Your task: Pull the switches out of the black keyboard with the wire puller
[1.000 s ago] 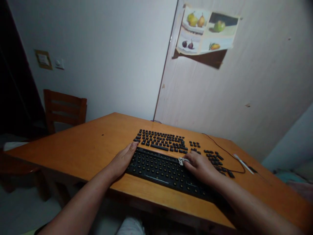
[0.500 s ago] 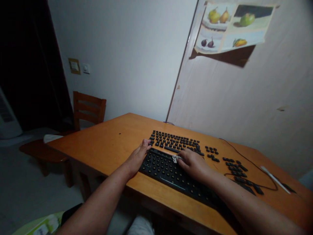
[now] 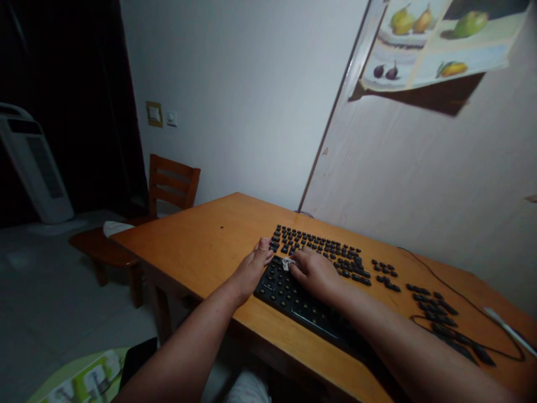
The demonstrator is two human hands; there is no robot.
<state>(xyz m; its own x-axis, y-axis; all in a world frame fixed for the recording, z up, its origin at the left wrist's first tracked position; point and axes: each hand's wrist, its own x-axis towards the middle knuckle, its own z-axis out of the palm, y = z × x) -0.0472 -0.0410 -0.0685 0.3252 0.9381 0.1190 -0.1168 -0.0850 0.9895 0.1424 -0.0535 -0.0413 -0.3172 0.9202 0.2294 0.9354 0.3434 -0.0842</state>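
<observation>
A black keyboard with its keycaps off lies along the table's near edge, its bare key posts showing. My left hand is closed around its left end, palm along the side and fingertips at the far corner. Over the keyboard's upper left part, my right hand pinches a small crumpled white tissue against the surface. My right hand and forearm hide much of the keyboard's right half. Loose black keycaps are laid out in rows just behind it.
More keycaps sit to the right, beside a dark cable and a white stick-like item. The wooden table meets the wall at the back. A wooden chair stands left; a green stool is lower left.
My right hand has moved left across the keyboard with the tissue, closer to my left hand. The left hand keeps its place at the keyboard's end. The view has turned left.
</observation>
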